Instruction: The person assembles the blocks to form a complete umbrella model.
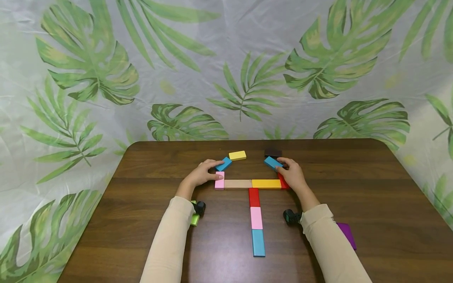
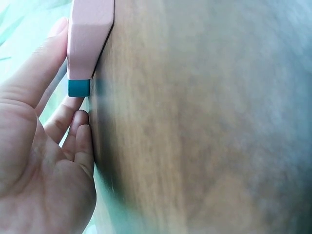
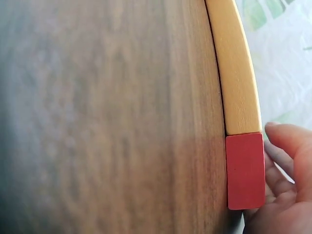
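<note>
My left hand point(image 1: 200, 175) reaches to a blue block point(image 1: 224, 164), with extended fingers touching its far left side. The left thumb lies over a pink block point(image 1: 220, 181); in the left wrist view the thumb is against that pink block point(image 2: 91, 39), and the blue block point(image 2: 79, 88) shows beyond its end. My right hand point(image 1: 291, 173) pinches another blue block point(image 1: 273, 162) between thumb and index finger. Under that hand a red block point(image 1: 283, 181) is partly covered; in the right wrist view the red block point(image 3: 245, 171) meets a yellow-orange block point(image 3: 236, 73).
A tan block point(image 1: 238, 184) and the yellow-orange block form a row. From it red point(image 1: 254, 197), pink point(image 1: 256, 218) and blue point(image 1: 258, 243) blocks run toward me. Yellow point(image 1: 237, 155) and black point(image 1: 273, 152) blocks lie behind; green point(image 1: 194, 219) and purple point(image 1: 347, 235) pieces lie by the sleeves.
</note>
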The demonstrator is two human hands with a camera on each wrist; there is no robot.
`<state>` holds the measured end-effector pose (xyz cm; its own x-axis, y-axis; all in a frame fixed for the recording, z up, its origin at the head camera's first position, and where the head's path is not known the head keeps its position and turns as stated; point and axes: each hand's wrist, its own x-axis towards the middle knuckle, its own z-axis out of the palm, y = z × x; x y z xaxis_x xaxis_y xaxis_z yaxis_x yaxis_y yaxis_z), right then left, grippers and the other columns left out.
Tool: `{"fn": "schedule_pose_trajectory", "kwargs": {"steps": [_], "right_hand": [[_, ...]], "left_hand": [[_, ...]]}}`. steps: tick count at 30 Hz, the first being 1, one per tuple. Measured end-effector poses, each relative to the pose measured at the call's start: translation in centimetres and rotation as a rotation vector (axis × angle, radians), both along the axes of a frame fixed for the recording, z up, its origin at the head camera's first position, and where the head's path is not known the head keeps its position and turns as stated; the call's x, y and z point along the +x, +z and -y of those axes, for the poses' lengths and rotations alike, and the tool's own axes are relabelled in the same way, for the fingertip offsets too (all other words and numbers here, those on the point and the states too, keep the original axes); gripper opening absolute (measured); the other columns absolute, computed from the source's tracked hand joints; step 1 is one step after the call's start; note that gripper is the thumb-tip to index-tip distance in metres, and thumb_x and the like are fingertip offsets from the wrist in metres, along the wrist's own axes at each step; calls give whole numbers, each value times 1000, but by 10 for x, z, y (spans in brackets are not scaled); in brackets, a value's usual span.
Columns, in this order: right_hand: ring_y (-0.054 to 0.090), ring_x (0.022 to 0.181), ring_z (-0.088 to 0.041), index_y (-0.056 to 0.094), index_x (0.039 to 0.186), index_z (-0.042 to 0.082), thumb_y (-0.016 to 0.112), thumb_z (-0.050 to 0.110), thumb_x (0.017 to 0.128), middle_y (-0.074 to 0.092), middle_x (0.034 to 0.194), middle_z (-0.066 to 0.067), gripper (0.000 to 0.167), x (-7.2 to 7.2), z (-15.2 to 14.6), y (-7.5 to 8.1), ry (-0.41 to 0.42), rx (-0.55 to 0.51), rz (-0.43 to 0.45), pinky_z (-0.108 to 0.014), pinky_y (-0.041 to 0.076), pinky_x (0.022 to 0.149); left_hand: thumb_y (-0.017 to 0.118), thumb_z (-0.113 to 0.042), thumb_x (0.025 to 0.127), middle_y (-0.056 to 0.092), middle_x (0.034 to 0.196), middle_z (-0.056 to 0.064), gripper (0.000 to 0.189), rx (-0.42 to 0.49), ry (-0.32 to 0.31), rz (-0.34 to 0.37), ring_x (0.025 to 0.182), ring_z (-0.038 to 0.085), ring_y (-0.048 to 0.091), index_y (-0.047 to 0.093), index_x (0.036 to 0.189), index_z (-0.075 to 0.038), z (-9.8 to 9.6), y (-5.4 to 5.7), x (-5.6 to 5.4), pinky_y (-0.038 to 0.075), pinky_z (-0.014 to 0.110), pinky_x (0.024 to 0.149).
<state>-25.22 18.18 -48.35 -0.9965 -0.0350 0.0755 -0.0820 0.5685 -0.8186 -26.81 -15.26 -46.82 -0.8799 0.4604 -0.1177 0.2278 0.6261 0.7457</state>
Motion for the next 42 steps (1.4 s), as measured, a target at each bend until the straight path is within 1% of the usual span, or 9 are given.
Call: {"fn": "schedule_pose_trajectory", "kwargs": {"steps": [9, 15, 23, 31, 37, 42], "right_hand": [[47, 101, -35, 55, 118, -2, 55, 9, 89, 52, 114, -24, 31, -3, -2, 0, -34, -28, 24, -44, 40, 85], [48, 98, -33, 57, 115, -1, 56, 10, 89, 54, 110, -23, 29, -4, -2, -3, -47, -46, 19, -42, 41, 82], [48, 95, -32, 58, 113, -2, 56, 10, 89, 55, 105, -22, 27, -2, -2, -4, -46, -53, 5, -39, 41, 79], [48, 94, -31, 57, 113, -2, 57, 11, 88, 55, 104, -21, 28, -2, -3, -4, -35, -58, 7, -38, 41, 79], [49, 94, -30, 54, 116, -3, 57, 10, 88, 55, 108, -21, 31, -4, -8, -2, -25, -83, 3, -36, 42, 78], [48, 98, -32, 51, 119, -4, 58, 13, 88, 53, 111, -21, 36, -8, -16, 3, -8, -74, -27, -41, 40, 84]], "left_hand": [[67, -27, 81, 37, 133, 9, 59, -1, 5, 3, 120, 29, 29, 43, 135, -20, 0, 1, 1, 28, 47, 96], [67, -27, 80, 37, 133, 9, 60, -8, 9, -6, 121, 30, 30, 44, 135, -21, 0, 0, 0, 28, 48, 96], [67, -27, 81, 37, 133, 8, 59, -7, 15, 6, 121, 29, 29, 44, 135, -22, -1, 0, 1, 28, 47, 96], [67, -27, 80, 37, 134, 6, 59, -12, 23, 15, 121, 28, 29, 44, 135, -24, -1, 0, 1, 28, 47, 96], [68, -28, 80, 38, 133, 6, 59, -3, 18, 8, 121, 28, 29, 44, 134, -24, -1, -2, 0, 28, 47, 96], [67, -28, 80, 38, 133, 6, 59, -11, 17, 4, 121, 28, 30, 44, 134, -24, -1, -2, -1, 28, 46, 96]]}}
